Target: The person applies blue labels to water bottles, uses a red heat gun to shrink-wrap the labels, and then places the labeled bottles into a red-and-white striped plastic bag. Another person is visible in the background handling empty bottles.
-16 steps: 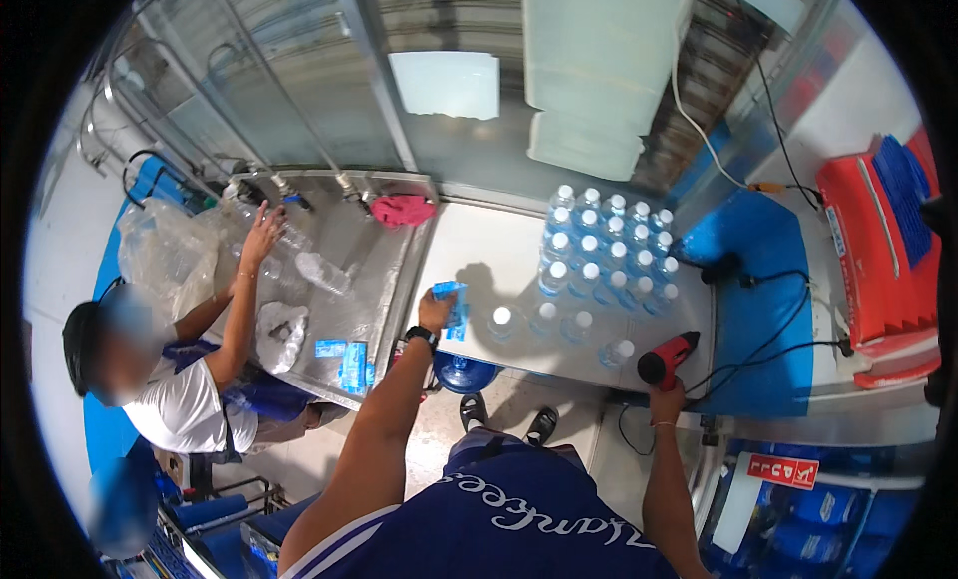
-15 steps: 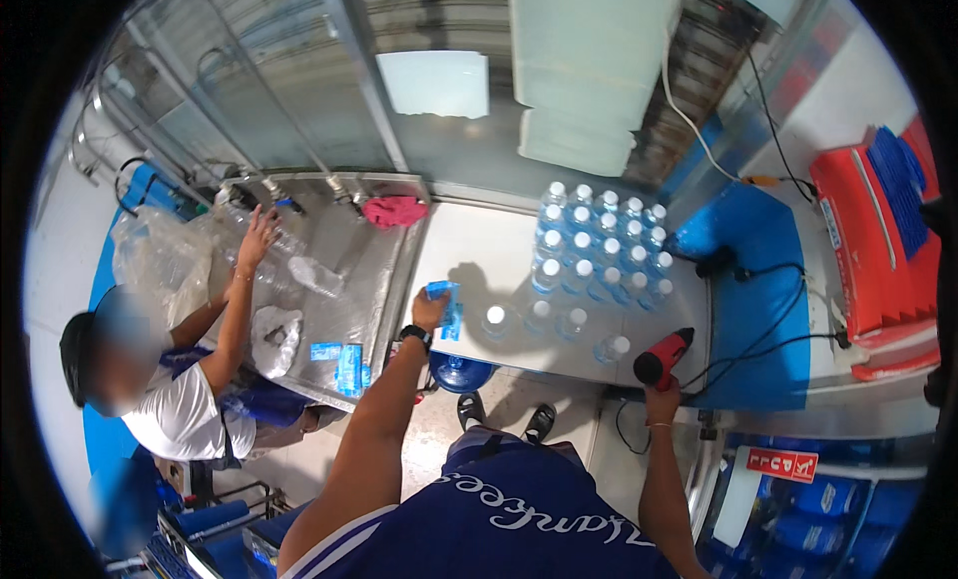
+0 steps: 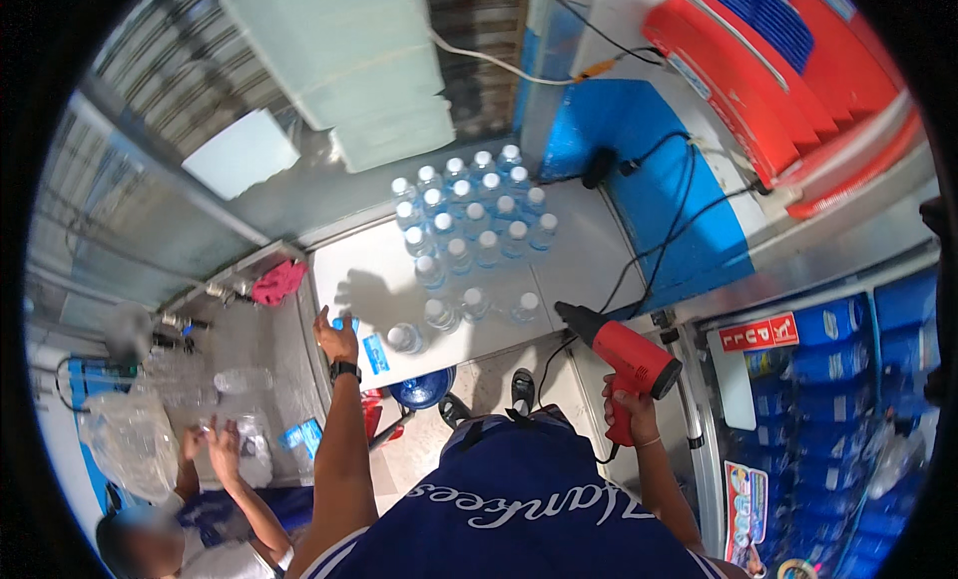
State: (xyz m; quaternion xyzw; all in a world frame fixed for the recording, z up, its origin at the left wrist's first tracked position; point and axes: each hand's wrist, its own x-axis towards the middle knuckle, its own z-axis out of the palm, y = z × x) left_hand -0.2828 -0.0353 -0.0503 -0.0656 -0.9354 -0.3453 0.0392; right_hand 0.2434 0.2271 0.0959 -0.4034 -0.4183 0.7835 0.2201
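Bottles of clear plastic with white caps (image 3: 469,225) stand on the white table (image 3: 354,270) just beyond my open left hand (image 3: 334,338), while my right hand (image 3: 627,409) grips the red heat gun (image 3: 624,355), nozzle towards them.

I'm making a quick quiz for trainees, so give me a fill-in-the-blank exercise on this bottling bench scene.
1. The right hand grips a red ____ by its handle.
2. The left hand reaches over the white table, beside a small ____ label.
3. The clear bottles on the table have ____ caps.
4. A ____ rag lies at the far end of the metal sink.

Missing words: heat gun; blue; white; pink
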